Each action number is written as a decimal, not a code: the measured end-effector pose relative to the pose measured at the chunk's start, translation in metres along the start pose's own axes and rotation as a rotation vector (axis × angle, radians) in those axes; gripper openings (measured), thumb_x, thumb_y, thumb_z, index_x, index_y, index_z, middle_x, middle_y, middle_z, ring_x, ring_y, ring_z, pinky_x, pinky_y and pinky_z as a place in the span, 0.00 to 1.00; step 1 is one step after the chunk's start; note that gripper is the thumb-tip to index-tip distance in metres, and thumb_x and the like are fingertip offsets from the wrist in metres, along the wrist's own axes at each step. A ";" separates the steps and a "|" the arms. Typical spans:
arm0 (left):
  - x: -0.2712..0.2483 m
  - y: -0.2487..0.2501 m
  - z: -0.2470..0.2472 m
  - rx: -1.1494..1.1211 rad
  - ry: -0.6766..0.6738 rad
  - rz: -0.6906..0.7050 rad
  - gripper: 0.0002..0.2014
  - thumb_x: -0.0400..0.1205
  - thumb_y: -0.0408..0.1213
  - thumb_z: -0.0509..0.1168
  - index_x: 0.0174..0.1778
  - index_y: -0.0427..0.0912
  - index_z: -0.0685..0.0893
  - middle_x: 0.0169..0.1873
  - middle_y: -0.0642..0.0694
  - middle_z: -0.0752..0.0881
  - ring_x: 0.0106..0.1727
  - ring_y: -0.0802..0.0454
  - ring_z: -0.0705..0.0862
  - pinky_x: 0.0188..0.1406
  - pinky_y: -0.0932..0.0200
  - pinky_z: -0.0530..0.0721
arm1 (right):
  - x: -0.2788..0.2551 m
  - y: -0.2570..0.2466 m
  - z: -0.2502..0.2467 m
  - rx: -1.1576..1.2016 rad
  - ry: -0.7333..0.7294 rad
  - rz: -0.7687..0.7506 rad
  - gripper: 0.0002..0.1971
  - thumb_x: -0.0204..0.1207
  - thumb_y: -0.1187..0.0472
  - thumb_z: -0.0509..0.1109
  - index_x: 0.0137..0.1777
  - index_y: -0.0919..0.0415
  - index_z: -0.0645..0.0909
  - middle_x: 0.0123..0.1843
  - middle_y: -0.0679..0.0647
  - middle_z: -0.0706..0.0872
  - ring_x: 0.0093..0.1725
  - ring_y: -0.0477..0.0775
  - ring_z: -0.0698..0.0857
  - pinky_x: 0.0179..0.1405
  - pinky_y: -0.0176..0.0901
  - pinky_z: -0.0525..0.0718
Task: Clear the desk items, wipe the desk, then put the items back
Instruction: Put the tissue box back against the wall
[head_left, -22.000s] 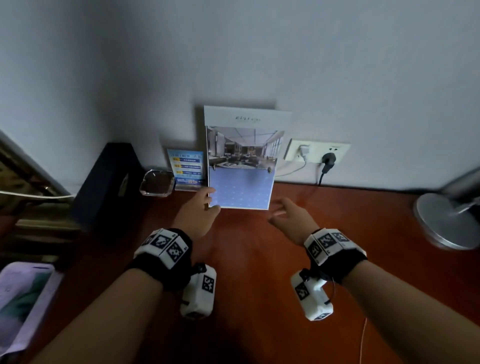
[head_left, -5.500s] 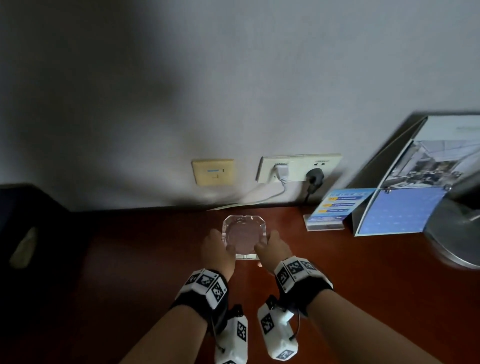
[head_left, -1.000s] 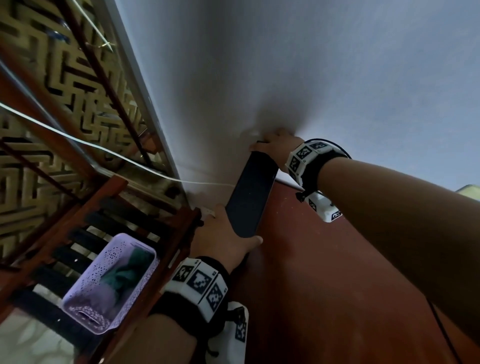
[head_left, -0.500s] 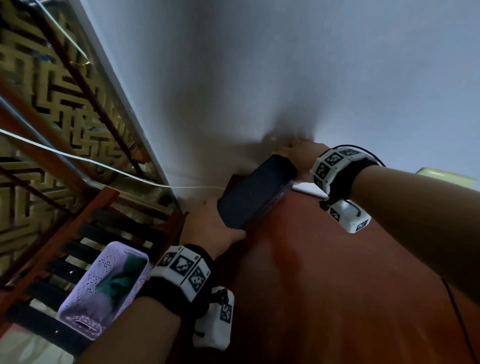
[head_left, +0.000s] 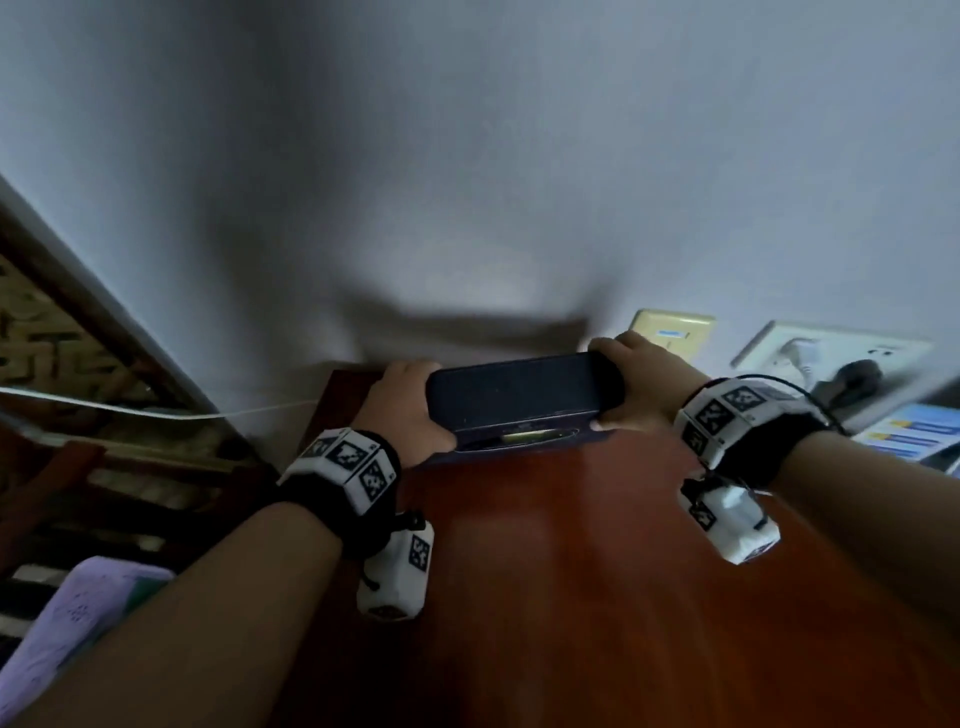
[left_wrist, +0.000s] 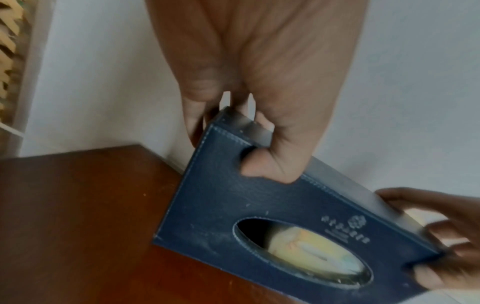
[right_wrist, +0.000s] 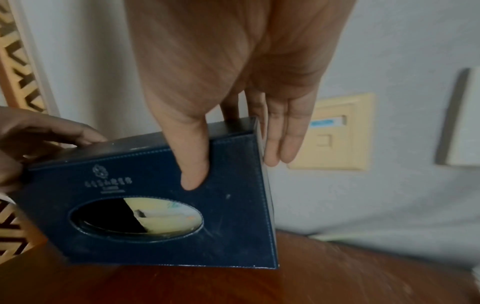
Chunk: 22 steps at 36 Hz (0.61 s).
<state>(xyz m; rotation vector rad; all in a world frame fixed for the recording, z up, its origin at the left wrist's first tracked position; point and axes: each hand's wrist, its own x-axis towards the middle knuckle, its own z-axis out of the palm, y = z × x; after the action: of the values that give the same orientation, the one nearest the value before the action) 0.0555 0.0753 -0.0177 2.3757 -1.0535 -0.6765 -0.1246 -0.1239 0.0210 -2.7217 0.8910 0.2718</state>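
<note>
Tissue box (head_left: 519, 400), dark blue with a stitched edge and an oval opening, sits at the far left corner of the tabletop (head_left: 571, 597), close to the wall. It lies straight ahead of the person, between the two hands. Its long axis runs left to right, roughly parallel to the wall, so each hand has one short end and neither is clearly nearer. The box is tilted: the face with the opening is turned toward the person, and the lower long edge is down at the wood (whether it actually touches, the pictures do not settle).

The left hand (head_left: 402, 410) grips the left end, with the thumb bent onto the opening face near the corner and the fingers wrapped behind. The right hand (head_left: 634, 384) pinches the right end, its thumb pressed flat on the same face. Its fingers run fairly straight down the end panel, and their tips pass beyond the box's edge.

I judge that the next move turns on that tilt and on the narrow space behind. With matched holds on both ends, the box can be tipped level or carried sideways without twisting. A yellow wall plate (head_left: 670, 335) and a socket (head_left: 831, 358) lie just right of the right hand
</note>
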 end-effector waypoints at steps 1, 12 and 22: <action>0.004 0.005 0.005 -0.002 -0.010 0.015 0.28 0.50 0.48 0.72 0.47 0.53 0.74 0.50 0.45 0.78 0.49 0.44 0.80 0.40 0.58 0.75 | -0.005 0.008 0.003 0.027 0.008 0.019 0.43 0.56 0.49 0.84 0.71 0.53 0.69 0.62 0.56 0.74 0.60 0.62 0.80 0.58 0.48 0.80; 0.025 0.039 0.030 0.100 -0.102 0.110 0.34 0.63 0.32 0.76 0.66 0.46 0.76 0.62 0.44 0.73 0.62 0.46 0.76 0.60 0.57 0.75 | -0.033 0.056 0.033 0.159 0.026 0.127 0.41 0.58 0.49 0.83 0.70 0.55 0.69 0.62 0.57 0.73 0.60 0.60 0.78 0.59 0.45 0.77; 0.034 0.044 0.034 0.137 -0.134 0.109 0.38 0.65 0.31 0.76 0.72 0.46 0.72 0.67 0.43 0.70 0.66 0.45 0.73 0.65 0.55 0.73 | -0.031 0.062 0.039 0.181 0.032 0.140 0.41 0.59 0.47 0.83 0.71 0.55 0.69 0.63 0.57 0.73 0.62 0.60 0.77 0.59 0.45 0.76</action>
<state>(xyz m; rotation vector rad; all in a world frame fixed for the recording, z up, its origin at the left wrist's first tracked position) 0.0313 0.0153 -0.0279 2.3938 -1.3153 -0.7539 -0.1899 -0.1434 -0.0199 -2.5091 1.0627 0.1668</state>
